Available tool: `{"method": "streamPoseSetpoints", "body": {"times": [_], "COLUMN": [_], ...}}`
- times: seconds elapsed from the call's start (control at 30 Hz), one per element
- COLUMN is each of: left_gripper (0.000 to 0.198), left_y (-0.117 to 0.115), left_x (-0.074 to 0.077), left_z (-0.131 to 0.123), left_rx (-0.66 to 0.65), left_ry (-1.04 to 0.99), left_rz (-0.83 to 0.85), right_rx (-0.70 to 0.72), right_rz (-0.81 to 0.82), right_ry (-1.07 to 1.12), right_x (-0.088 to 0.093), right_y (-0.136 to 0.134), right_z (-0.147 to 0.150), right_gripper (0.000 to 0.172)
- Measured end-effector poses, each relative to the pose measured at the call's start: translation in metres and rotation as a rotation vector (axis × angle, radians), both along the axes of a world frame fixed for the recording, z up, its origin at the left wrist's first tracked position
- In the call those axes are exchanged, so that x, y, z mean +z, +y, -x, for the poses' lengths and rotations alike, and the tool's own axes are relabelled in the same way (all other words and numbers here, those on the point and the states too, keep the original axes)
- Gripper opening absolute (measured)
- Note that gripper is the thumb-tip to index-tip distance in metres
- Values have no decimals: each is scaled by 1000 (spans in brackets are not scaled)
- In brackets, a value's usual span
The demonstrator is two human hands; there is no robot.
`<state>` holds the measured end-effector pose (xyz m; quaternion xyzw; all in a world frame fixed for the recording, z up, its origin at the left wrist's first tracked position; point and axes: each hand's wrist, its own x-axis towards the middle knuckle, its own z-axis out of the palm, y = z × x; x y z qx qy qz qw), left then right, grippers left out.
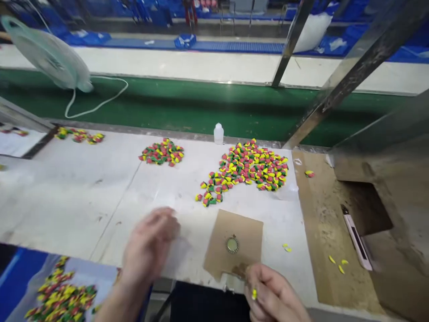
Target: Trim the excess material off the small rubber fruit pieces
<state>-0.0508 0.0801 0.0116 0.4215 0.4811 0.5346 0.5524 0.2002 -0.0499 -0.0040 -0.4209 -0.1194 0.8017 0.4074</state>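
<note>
My left hand (152, 243) hovers over the white table, left of a cardboard square. Its fingers look bent but are smeared by motion, so I cannot see whether anything is in them. Low on the right, my right hand (273, 295) pinches a small yellow piece (254, 294) between thumb and fingers. Just beyond it lies the cardboard square (214, 243), with a round metal pendant with a beaded rim (232, 244) on top. Behind the square spreads a large pile of small red, yellow and green pieces (251, 167).
A smaller pile (162, 152) and a small white bottle (218, 134) stand farther back. Loose yellow bits (287, 247) lie right of the square. A pink utility knife (357, 239) rests on brown cardboard (311, 214). More pieces fill a lined blue bin (67, 295) at lower left.
</note>
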Motion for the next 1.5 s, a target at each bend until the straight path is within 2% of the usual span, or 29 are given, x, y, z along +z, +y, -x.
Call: {"method": "streamPoseSetpoints", "body": {"times": [0.07, 0.13, 0.2, 0.3, 0.47, 0.63, 0.7, 0.8, 0.97, 1.1, 1.2, 1.3, 1.4, 1.47, 1.5], "left_gripper": [15, 24, 24, 19, 17, 13, 17, 18, 12, 16, 16, 18, 25, 35, 36], "left_y": [-36, -57, -64, -63, -64, -67, -68, -70, -78, -78, -78, -80, -81, -79, -78], "left_x": [1, 0, -1, -5, -7, -11, -13, -17, -22, -22, -24, -28, -33, -34, -35], "left_z": [-29, -51, -63, -64, -57, -62, -62, -63, -69, -71, -70, -68, -63, -56, -51], "left_rx": [-308, -440, -454, -450, -471, -376, -416, -467, -415, -455, -458, -444, -387, -291, -229], "left_ry": [220, 298, 334, 416, 569, 579, 604, 580, 275, 225, 180, 180, 238, 334, 393], "left_rz": [-334, -580, -689, -770, -933, -1041, -1074, -1044, -701, -707, -641, -623, -686, -698, -679], "right_rx": [33, 28, 3, -42, -17, 4, 1, -12, -74, -87, -41, 62, 170, 193, 203], "right_rz": [-10, -17, -6, 52, 178, 230, 239, 237, 150, -51, -169, -121, -84, -272, -460], "right_ry": [114, 121, 46, -73, 64, 150, 147, 122, -16, -252, -396, -315, -190, -407, -639], "right_x": [5, 8, 11, 16, 22, 20, 19, 19, 20, 19, 17, 13, 8, 4, 1], "right_y": [5, 4, -1, -7, -8, -11, -13, -15, -15, -13, -13, -14, -11, -2, 5], "right_z": [13, 20, 21, 19, 14, 10, 10, 13, 19, 19, 18, 19, 14, 6, 1], "right_gripper": [54, 54, 58, 64, 63, 58, 57, 59, 62, 61, 63, 65, 67, 58, 49]}}
